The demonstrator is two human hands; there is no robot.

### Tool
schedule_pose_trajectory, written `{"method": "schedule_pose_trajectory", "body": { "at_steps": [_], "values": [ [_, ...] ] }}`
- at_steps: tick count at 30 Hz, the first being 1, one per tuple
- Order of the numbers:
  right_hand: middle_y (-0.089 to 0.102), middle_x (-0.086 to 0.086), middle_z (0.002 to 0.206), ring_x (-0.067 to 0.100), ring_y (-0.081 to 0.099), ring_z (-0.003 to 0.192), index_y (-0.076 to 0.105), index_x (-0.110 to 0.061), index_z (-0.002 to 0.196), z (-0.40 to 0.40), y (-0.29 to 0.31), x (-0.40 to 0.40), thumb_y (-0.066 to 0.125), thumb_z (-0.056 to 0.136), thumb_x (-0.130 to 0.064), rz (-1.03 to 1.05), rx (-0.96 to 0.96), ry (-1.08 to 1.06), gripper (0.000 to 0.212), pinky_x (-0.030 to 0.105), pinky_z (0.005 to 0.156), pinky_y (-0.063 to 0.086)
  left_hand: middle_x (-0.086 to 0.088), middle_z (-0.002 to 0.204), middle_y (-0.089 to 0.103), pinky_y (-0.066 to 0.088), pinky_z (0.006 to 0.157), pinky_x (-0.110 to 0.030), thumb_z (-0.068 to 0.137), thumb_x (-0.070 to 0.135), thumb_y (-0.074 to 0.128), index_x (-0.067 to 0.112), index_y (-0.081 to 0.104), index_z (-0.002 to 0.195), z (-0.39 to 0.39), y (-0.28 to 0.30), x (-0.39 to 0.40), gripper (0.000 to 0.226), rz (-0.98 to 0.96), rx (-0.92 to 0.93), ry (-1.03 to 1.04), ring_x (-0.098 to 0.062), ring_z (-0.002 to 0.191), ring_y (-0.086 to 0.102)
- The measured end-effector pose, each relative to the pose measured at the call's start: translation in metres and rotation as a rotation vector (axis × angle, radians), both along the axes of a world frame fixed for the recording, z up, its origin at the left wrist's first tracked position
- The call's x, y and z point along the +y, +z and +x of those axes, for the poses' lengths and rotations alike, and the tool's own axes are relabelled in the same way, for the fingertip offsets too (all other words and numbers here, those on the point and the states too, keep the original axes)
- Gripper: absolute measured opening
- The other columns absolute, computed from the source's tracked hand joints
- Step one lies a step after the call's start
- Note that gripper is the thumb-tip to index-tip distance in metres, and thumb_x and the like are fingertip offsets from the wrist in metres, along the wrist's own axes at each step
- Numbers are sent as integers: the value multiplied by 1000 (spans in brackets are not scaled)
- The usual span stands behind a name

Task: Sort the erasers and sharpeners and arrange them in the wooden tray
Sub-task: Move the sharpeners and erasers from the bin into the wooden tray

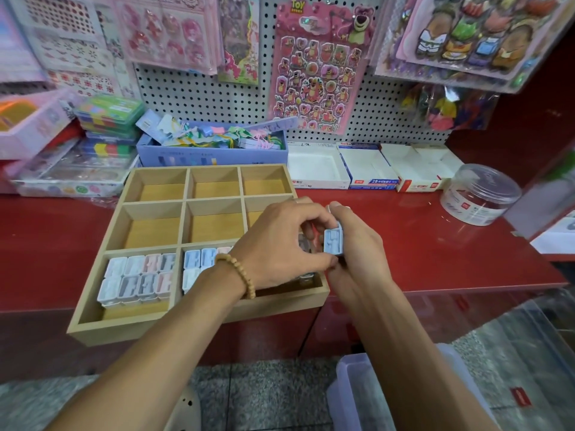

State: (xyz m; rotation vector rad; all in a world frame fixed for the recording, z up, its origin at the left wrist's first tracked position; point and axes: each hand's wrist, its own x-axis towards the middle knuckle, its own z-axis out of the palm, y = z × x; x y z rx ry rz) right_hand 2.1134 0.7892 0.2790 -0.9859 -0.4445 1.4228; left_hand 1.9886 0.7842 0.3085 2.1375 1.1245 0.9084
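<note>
Right hand (357, 244) grips blue sharpener (334, 241) upright between thumb and curled fingers, above near-right corner of wooden tray (102, 325). Left hand (280, 244) fingers curled, pinching its left edge.

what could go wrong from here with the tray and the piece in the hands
1. The wooden tray overhangs the front edge of the red counter; pressing on its near side might tip it.
2. The left hand covers the near-right compartment, so the blue sharpener the right hand pinches could land crooked.
3. A wrist might knock the packed near-left sharpeners.
</note>
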Motion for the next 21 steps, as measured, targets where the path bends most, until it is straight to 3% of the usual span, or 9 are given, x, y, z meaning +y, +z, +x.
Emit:
{"method": "schedule_pose_trajectory", "body": {
  "at_steps": [2, 4, 6, 8, 11, 17, 21],
  "values": [
    [58, 13, 80, 26, 59, 74, 62, -7, 87, 0, 0, 0, 69, 91, -15, -31, 20, -12, 11, 48, 79, 57, 13, 76, 59, 33, 54, -5, 66, 12, 85, 17, 72, 93, -9, 3, -2, 31, -21, -13, 15, 7, 55, 50],
    [58, 10, 81, 18, 56, 61, 63, -8, 90, 3, 1, -1, 68, 92, -15, -63, -2, -14, 9, 30, 54, 53, 16, 77, 60, 36, 56, -7, 67, 13, 84, 19, 71, 90, -23, 3, 1, 27, -21, 3, 71, 3, 59, 52],
    [57, 8, 79, 11, 48, 50, 63, -10, 90, 8, 1, -4, 65, 93, -14, -79, -24, -21, 6, 21, 40, 35, 16, 81, 62, 47, 65, -22, 66, 24, 83, 24, 70, 89, -36, -3, 9, 26, -13, 125, 154, -5, 71, 57],
    [58, 7, 77, 10, 46, 49, 63, -11, 90, 12, -1, -8, 64, 94, -14, -96, -37, -25, 5, 20, 39, 32, 19, 79, 59, 51, 73, -31, 68, 33, 81, 28, 68, 88, -42, -11, 13, 25, -34, 295, 218, -8, 76, 56],
    [59, 6, 76, 10, 46, 50, 63, -11, 89, 17, -6, -13, 64, 94, -15, -109, -78, -16, 7, 20, 39, 33, 22, 76, 51, 49, 71, -29, 72, 37, 78, 31, 66, 91, -38, -21, 13, 23, -15, 437, 251, -7, 77, 53],
    [56, 12, 89, 10, 47, 51, 62, -11, 91, 26, -11, -18, 64, 94, -17, -105, -155, -9, 8, 21, 40, 34, 13, 89, 59, 44, 67, -26, 76, 45, 76, 28, 66, 94, -24, -33, 17, 26, 9, 522, 253, -9, 82, 53],
    [54, 14, 95, 10, 47, 51, 60, -10, 93, 27, -11, -19, 64, 95, -18, -86, -169, 13, 9, 21, 41, 34, 12, 86, 57, 48, 69, -28, 74, 44, 78, 26, 69, 95, -18, -33, 22, 28, -10, 514, 253, -10, 81, 54]
  ]
}}
